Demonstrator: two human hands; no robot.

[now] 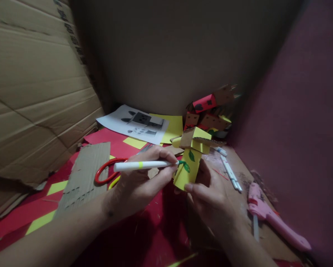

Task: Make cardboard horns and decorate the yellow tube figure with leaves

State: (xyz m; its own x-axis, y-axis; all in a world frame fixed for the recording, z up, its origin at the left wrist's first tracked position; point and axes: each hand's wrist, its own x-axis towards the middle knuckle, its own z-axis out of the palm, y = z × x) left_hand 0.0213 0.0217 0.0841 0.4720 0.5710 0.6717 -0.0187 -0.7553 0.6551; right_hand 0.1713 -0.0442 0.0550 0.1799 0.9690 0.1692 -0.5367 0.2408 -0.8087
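My left hand (146, 178) is closed around a white marker (144, 165) with a yellow-green band. Its green tip meets a leaf drawn on the side of a yellow paper figure (187, 170). A second, filled green leaf sits just above on the same surface. The figure has a tube-like body topped by a boxy part of yellow paper and brown cardboard. My right hand (208, 193) pinches the lower end of that body between thumb and fingers, holding it tilted. Behind my left hand lie red-handled scissors (101, 174), their blades partly hidden.
A pink glue gun (266, 213) and capped markers (230, 172) lie on the right. A printed sheet (135, 124) and yellow paper (173, 128) are at the back, near red and brown cardboard figures (205, 104). Corrugated cardboard (84, 178) lies left, beside a tall cardboard wall (38, 85).
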